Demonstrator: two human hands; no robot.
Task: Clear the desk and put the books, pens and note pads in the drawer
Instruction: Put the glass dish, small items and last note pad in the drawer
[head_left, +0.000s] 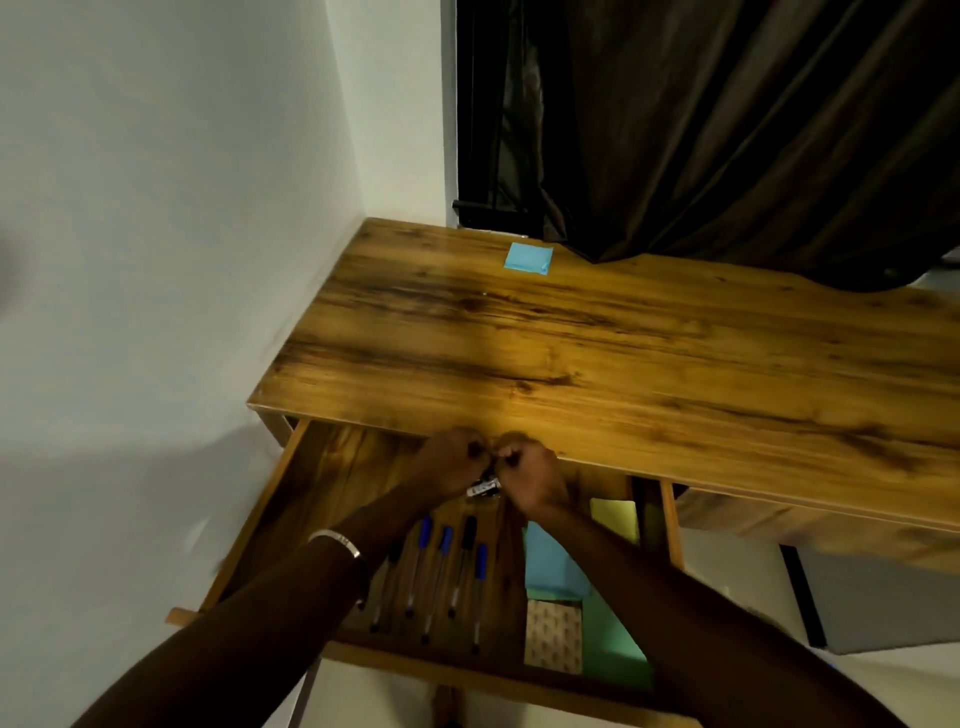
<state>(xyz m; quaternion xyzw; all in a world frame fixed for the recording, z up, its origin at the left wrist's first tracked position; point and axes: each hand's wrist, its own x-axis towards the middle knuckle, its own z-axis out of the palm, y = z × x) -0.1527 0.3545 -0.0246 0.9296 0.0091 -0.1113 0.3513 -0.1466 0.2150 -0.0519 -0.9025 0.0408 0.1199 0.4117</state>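
The wooden drawer (311, 499) under the desk (597, 364) stands pulled out. My left hand (449, 465) and my right hand (530, 475) meet over its back part, both closed around a small dark object with a white label (484, 488); what it is I cannot tell. Several pens (441, 577) with blue and black caps lie side by side on the drawer floor. Note pads lie to their right: a light blue one (553, 564), a yellow-green one (615, 519), a green one (613, 649) and a patterned one (553, 636). A blue note pad (528, 258) lies on the desk's far side.
A white wall (182, 234) runs along the desk's left side. A dark brown curtain (727, 130) hangs behind the desk and drapes onto its back edge. A grey box (883, 603) stands on the floor to the right, under the desk.
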